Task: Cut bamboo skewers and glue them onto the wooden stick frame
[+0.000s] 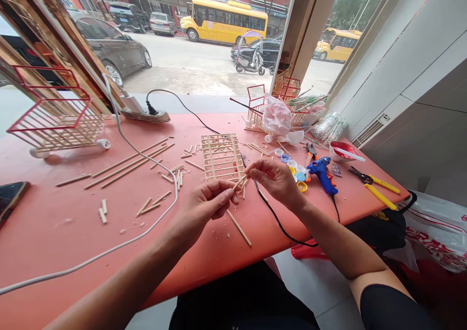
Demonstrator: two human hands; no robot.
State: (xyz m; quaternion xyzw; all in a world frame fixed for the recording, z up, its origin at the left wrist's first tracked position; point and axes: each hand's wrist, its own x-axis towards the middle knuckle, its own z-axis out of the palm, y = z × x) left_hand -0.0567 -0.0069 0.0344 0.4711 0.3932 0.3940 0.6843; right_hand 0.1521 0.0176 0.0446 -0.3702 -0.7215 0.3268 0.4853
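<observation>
Between my two hands is a short thin wooden stick (239, 182), held above the front part of the table. My left hand (215, 197) pinches its near end between thumb and fingers. At the other end, the fingertips of my right hand (273, 179) close on the stick too; whether a second stick is there I cannot tell. Just behind the hands lies a ladder-like frame of wooden sticks (219, 155), its near edge partly covered by my fingers. A longer loose stick (239, 228) rests on the table below my hands.
Cut sticks (127, 167) and shavings litter the pink table (65, 242). A white cable (146, 232) crosses the left side. At right are bottle caps (300, 176), a blue glue gun (321, 172) and yellow-handled pliers (379, 189). A red-rimmed stick cart (62, 120) stands at left.
</observation>
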